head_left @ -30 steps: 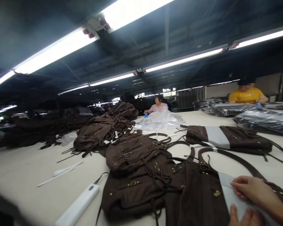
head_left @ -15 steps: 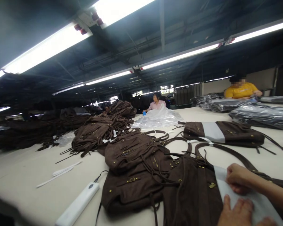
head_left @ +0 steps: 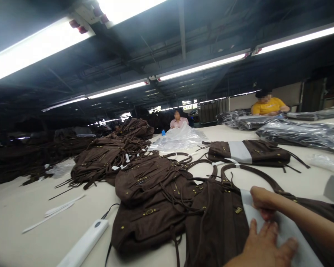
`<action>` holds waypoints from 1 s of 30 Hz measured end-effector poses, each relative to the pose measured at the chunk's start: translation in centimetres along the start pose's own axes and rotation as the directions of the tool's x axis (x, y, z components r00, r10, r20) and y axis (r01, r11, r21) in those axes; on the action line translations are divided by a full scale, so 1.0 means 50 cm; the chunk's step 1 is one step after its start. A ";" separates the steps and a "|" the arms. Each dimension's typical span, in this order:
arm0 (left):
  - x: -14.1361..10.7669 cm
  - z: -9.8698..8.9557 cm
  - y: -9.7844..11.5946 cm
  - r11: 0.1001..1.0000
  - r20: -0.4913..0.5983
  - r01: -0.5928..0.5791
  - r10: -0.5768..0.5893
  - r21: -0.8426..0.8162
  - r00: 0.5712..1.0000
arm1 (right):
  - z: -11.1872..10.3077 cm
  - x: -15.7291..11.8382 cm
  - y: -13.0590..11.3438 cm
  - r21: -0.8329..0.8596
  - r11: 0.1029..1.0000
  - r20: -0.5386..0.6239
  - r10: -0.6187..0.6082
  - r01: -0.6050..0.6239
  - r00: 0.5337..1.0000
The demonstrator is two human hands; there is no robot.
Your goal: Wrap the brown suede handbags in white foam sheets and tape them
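A dark brown fabric bag [head_left: 215, 222] with gold-coloured fittings lies flat at the table's front right, its long handle [head_left: 256, 174] looped behind it. A pale grey paper-like band [head_left: 247, 202] crosses the bag. My left hand [head_left: 263, 244] rests palm down on this band, fingers spread. Just beyond it, my right hand [head_left: 263, 202] is closed against the band, with the forearm reaching in from the right. Whatever its curled fingers may hold is hidden. More brown bags [head_left: 153, 207] lie heaped directly to the left.
Behind my hands lies another banded brown bag [head_left: 267, 152]. White strips [head_left: 55, 213] and a long white device with a cord [head_left: 85, 243] lie on the left of the table [head_left: 8, 207]. Plastic-wrapped bags [head_left: 300, 133] fill the far right. Two people [head_left: 269, 106] sit across the table.
The view has turned slightly right, so everything sits further left. My left hand shows more fully on the band, while my right hand stays closed at its upper part.
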State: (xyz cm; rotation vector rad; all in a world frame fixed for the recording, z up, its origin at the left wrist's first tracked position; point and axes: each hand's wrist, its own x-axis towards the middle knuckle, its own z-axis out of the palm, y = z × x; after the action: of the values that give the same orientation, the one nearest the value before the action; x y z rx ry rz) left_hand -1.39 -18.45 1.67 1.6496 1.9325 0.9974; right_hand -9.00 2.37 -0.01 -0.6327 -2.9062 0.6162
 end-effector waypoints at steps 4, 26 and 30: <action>0.004 0.002 0.000 1.000 0.027 -0.007 0.007 0.020 1.000 | -0.005 -0.040 0.009 -0.024 1.000 0.130 0.015 -0.012 0.991; 0.036 0.031 -0.008 0.899 -0.026 0.016 -0.005 0.438 1.000 | -0.048 -0.229 -0.002 -0.329 0.915 0.067 -0.226 0.235 0.972; 0.032 0.034 -0.007 0.876 -0.013 0.021 -0.017 0.481 1.000 | -0.052 -0.249 0.013 -0.337 0.869 0.108 -0.345 0.361 0.932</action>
State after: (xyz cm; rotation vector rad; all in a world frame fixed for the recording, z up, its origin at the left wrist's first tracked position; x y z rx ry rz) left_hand -0.80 -16.48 0.51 1.8727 2.3324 0.5312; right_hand 3.00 -1.36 1.90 -0.0965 -3.0814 0.0623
